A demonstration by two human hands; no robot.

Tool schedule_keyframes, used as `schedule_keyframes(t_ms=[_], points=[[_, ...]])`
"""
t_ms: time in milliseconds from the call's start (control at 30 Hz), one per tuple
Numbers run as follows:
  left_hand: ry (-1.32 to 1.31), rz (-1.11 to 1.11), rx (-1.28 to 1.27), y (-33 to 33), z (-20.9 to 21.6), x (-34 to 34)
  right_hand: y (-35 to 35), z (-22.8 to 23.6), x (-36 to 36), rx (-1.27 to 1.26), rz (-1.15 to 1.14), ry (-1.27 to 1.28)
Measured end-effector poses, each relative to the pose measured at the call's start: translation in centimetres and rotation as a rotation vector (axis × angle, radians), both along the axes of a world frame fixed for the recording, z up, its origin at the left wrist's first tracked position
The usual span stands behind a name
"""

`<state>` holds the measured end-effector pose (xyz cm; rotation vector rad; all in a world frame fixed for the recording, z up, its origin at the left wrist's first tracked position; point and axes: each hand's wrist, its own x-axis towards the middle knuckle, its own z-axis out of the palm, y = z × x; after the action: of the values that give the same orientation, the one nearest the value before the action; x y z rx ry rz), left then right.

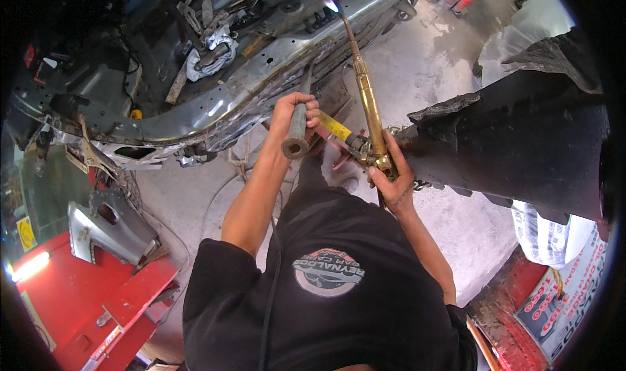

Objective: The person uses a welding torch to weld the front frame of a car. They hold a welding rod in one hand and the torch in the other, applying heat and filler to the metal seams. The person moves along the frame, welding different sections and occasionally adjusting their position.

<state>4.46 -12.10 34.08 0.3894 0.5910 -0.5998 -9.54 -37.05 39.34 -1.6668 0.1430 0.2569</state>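
Observation:
My left hand (291, 113) grips a grey metal pipe handle (297, 136), its open end facing me, held up against the bent grey car frame rail (261, 84). My right hand (391, 178) holds a brass gas torch (370, 110) by its valve body. The torch's long neck reaches up and away to the rail, where a small bright flame (331, 5) burns at its tip. A yellow and red tool (336, 128) lies between my two hands.
A black torn body panel (521, 136) juts in from the right, close to my right hand. A red car body (85, 293) with a grey bracket (104, 224) sits lower left. White rags (212, 51) and locking pliers hang on the frame. Concrete floor (430, 64) lies beyond.

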Motion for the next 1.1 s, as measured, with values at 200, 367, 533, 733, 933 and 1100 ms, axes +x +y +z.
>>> schedule_keyframes(t_ms=[200, 367, 533, 733, 933, 1100], points=[[0.005, 0.011, 0.069, -1.2, 0.3, -1.6, 0.3, 0.3, -0.7, 0.054, -0.01, -0.023], [0.052, 0.098, 0.066, -0.5, 2.2, -1.3, -1.0, -2.0, -2.5, -0.076, -0.005, -0.14], [-0.007, -0.005, 0.078, 0.5, 1.2, -1.3, -0.9, -1.2, -3.9, 0.082, -0.043, -0.038], [-0.03, -0.06, 0.201, 0.1, 1.3, -2.1, -0.9, -2.1, -5.7, 0.203, -0.066, 0.038], [-0.029, -0.171, 0.357, 1.2, -0.5, -1.4, -1.2, -2.1, -6.7, 0.216, -0.144, 0.096], [-0.037, -0.285, 0.38, 2.5, -1.5, -0.9, -0.1, -2.3, -6.4, 0.221, -0.236, 0.162]])
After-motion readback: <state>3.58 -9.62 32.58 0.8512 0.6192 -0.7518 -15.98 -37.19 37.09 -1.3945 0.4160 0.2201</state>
